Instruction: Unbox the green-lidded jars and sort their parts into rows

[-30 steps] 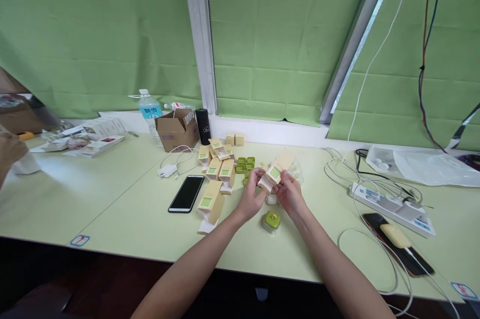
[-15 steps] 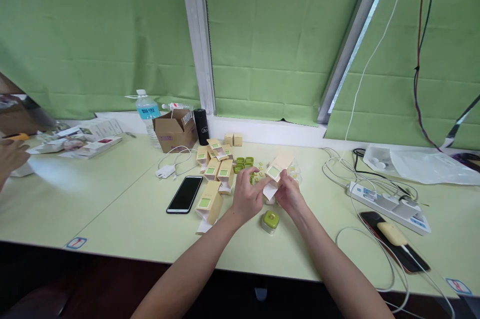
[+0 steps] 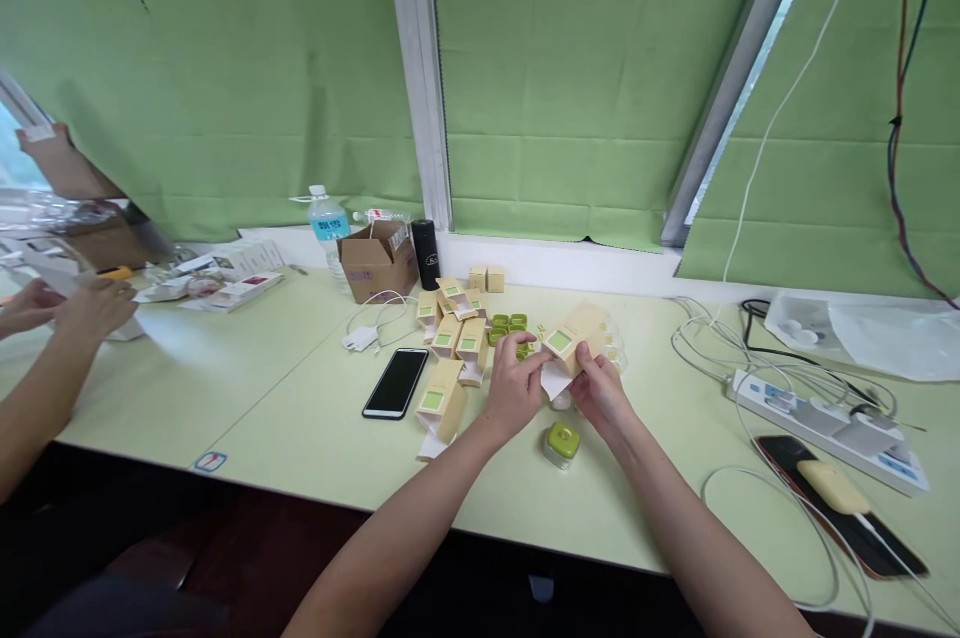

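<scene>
A small cream cardboard box (image 3: 576,336) with a green window is held up over the table, its white flap hanging from the near end. My right hand (image 3: 600,393) grips it from the right, thumb along its side. My left hand (image 3: 516,383) has its curled fingers at the box's left edge by the flap; the exact contact is partly hidden. Just below stands a small clear jar with a green lid (image 3: 562,440). Behind my left hand sit several green square lids (image 3: 510,321). Clear jars (image 3: 615,343) show partly behind the held box.
Left of my hands lie several similar boxes (image 3: 441,398) and a phone (image 3: 396,383). Farther back stand a brown carton (image 3: 379,263), a black cylinder (image 3: 425,255) and a water bottle (image 3: 328,223). Cables and a power strip (image 3: 825,430) lie right. Another person's hands (image 3: 94,308) work far left.
The view has swung left, so the table things appear farther right and more of the other person's arms shows. The box stays between my hands, slightly more tilted.
</scene>
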